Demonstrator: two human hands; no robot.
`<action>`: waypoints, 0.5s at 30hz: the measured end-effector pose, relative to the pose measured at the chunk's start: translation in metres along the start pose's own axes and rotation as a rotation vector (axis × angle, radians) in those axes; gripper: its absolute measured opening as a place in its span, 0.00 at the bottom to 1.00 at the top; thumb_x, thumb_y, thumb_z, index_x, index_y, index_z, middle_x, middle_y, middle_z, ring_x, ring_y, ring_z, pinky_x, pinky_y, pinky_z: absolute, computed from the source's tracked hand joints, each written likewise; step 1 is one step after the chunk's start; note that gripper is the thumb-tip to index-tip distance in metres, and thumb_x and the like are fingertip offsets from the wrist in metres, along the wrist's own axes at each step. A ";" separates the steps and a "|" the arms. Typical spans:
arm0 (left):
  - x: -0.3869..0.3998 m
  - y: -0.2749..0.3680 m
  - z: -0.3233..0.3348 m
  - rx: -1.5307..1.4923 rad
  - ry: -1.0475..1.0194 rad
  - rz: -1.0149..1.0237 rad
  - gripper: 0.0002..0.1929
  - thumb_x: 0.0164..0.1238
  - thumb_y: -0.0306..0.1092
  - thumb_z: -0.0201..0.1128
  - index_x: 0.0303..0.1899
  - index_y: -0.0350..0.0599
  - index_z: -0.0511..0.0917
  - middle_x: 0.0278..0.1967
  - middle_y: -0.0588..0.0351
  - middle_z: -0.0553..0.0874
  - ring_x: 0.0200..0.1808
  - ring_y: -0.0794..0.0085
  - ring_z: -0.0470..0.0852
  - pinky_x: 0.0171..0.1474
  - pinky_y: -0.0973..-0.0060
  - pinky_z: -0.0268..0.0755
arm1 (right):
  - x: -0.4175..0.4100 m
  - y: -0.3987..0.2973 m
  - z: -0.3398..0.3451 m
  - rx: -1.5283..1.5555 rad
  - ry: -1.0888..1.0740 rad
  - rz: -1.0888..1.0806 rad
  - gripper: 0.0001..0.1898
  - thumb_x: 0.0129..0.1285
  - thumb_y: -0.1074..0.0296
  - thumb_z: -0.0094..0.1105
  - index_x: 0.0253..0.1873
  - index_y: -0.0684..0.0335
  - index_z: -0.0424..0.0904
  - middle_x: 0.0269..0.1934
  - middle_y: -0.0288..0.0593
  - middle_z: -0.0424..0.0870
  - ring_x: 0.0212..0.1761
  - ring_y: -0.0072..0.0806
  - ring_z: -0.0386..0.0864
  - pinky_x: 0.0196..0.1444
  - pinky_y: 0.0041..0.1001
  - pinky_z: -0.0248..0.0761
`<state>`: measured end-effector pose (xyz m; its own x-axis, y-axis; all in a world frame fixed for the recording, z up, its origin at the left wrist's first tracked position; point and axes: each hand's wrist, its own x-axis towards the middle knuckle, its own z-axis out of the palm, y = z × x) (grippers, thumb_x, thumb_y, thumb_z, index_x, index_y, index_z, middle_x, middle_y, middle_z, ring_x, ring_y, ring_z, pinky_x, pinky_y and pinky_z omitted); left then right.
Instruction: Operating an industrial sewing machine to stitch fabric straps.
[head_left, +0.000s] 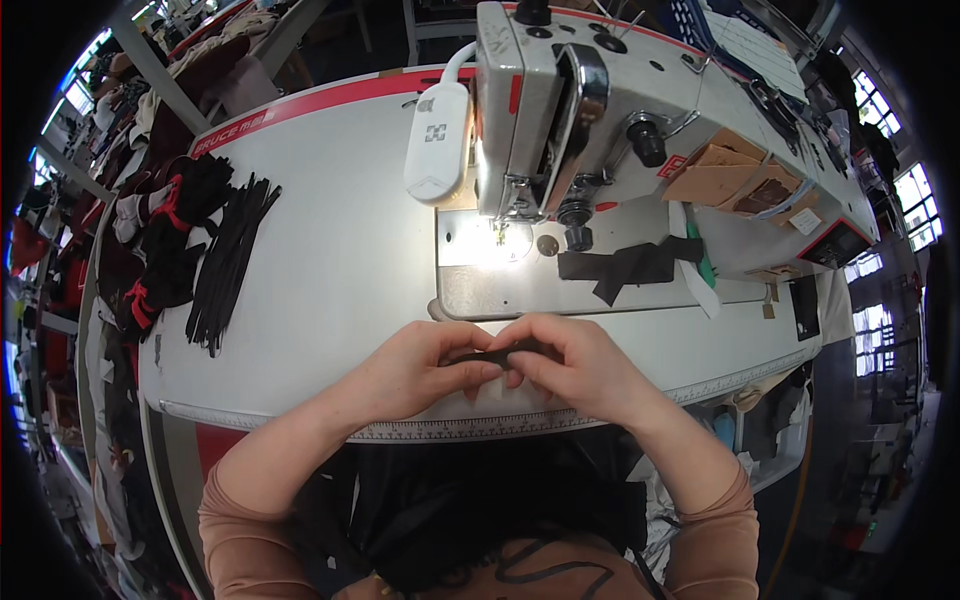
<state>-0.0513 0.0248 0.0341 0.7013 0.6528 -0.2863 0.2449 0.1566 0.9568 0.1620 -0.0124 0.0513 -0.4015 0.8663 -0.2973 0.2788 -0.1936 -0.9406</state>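
Note:
Both of my hands meet over the front of the sewing table (330, 262), just before the sewing machine's metal bed (480, 292). Between them is a small dark fabric strip (487, 356). My left hand (427, 367) pinches its left part between thumb and fingers. The right part is held by my right hand (574, 364), thumb tip close to the other thumb. My fingers hide much of the strip. Behind the hands, the lamp lights the needle area (501, 236). Dark fabric pieces (637, 266) lie crossed on the bed, to the right of the needle.
A bundle of black strips (232, 262) lies on the table's left side, beside black bundles tied with red (157, 255). The white lamp (439, 142) hangs left of the machine head (499, 105). A measuring tape (480, 429) runs along the front edge. Cardboard pieces (735, 176) are strapped to the machine.

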 end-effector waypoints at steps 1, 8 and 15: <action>0.000 0.003 -0.001 -0.001 0.002 -0.006 0.10 0.70 0.33 0.63 0.47 0.38 0.81 0.28 0.62 0.84 0.28 0.84 0.76 0.33 0.81 0.70 | 0.001 0.001 -0.001 0.029 0.012 0.019 0.10 0.69 0.75 0.53 0.52 0.63 0.78 0.31 0.34 0.84 0.28 0.13 0.77 0.28 0.15 0.70; -0.009 0.007 0.003 0.043 0.026 -0.109 0.10 0.77 0.36 0.54 0.40 0.42 0.80 0.24 0.67 0.81 0.21 0.91 0.66 0.24 0.87 0.56 | 0.005 0.000 0.001 0.106 0.026 0.036 0.06 0.67 0.76 0.52 0.47 0.63 0.75 0.29 0.36 0.83 0.24 0.12 0.73 0.26 0.15 0.66; -0.015 0.012 0.011 -0.025 0.100 -0.102 0.18 0.81 0.44 0.45 0.42 0.41 0.80 0.24 0.62 0.84 0.17 0.90 0.65 0.21 0.88 0.55 | 0.004 0.005 0.003 0.241 0.003 0.055 0.05 0.69 0.73 0.49 0.48 0.61 0.72 0.26 0.38 0.82 0.21 0.12 0.70 0.22 0.15 0.61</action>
<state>-0.0516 0.0089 0.0493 0.6031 0.7029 -0.3772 0.2941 0.2437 0.9242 0.1591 -0.0109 0.0449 -0.3885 0.8528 -0.3489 0.0839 -0.3444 -0.9351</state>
